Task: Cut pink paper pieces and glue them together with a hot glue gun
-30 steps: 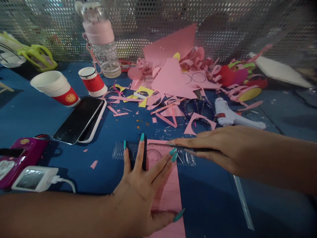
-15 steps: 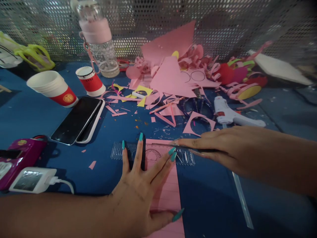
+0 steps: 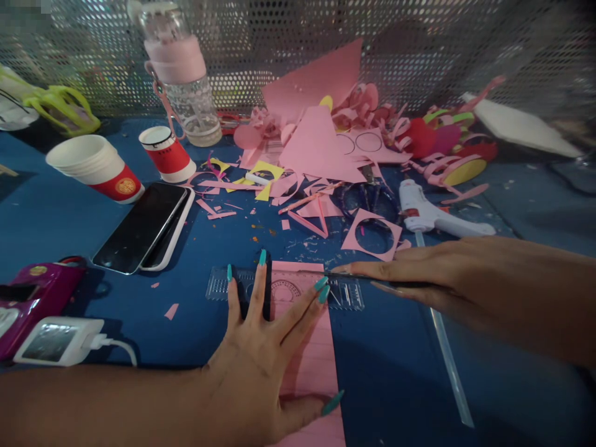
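From the head view, the left hand (image 3: 261,366) lies flat at the bottom centre of the frame, its grip spread wide, fingers pressing a clear ruler (image 3: 285,289) down across the top of a pink paper strip (image 3: 313,354) on the blue desk (image 3: 410,372). The right hand (image 3: 433,273) comes in from the right edge, its grip pinched on a thin dark tool (image 3: 363,277) whose tip meets the ruler's upper edge; I cannot tell just what the tool is.

Just above the hands lies a pink square with a round hole (image 3: 371,234), beside a white glue gun (image 3: 433,214). A heap of pink paper scraps (image 3: 321,143) with yellow bits fills the upper centre. At centre left two phones (image 3: 144,226) lie stacked, and above them two red and white paper cups (image 3: 97,167) lie tipped, their emblems too small to read. A clear bottle with a pink band (image 3: 179,68) stands at the upper left. A magenta device (image 3: 37,288) and a white charger (image 3: 56,340) with a cable sit at the lower left edge. A clear stick (image 3: 447,360) lies under the right forearm.

Perforated metal mesh (image 3: 465,49) walls off the back of the desk.
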The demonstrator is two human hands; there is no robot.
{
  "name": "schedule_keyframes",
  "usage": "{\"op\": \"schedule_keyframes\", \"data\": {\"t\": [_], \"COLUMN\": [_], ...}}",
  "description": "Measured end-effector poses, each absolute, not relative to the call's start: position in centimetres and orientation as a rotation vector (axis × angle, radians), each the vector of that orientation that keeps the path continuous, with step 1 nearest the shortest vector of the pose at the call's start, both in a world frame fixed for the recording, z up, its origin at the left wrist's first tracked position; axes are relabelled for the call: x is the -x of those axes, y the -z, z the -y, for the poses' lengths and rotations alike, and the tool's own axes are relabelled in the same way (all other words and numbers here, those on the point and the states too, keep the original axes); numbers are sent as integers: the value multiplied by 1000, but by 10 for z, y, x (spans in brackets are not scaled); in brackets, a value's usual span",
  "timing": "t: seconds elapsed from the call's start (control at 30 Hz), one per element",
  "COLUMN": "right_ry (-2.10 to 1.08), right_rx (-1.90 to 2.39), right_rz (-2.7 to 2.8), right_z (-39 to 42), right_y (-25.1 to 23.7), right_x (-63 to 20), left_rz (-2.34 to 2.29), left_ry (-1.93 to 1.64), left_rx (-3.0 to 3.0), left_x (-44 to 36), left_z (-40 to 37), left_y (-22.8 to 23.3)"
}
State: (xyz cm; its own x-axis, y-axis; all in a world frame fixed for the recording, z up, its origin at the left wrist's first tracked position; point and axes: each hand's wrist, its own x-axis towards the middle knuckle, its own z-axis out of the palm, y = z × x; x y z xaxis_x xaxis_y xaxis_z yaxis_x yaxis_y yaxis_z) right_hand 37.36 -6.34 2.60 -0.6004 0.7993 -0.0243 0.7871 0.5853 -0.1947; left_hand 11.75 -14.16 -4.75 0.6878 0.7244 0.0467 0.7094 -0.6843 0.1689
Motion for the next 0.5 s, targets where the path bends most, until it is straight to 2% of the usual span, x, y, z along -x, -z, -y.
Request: {"op": "schedule_keyframes", "data": {"t": [0.1, 0.2, 0.3, 0.5], "right_ry": [-626, -685, -665, -426], "right_rx": [1135, 1223, 1266, 1319], "right_rz": [2965, 2950, 2958, 3042], "right_z": [62, 60, 61, 69], "right_y": [-31, -32, -31, -28], "right_x": [-375, -379, -385, -406], "left_rz": [-1180, -1178, -1174, -1176], "left_ry": [-171, -174, -173, -177], "left_rx": [-2758, -2762, -2769, -2769], "left_x": [-117, -117, -117, -118], "left_z": [142, 141, 141, 141], "left_y": [47, 47, 47, 45]}}
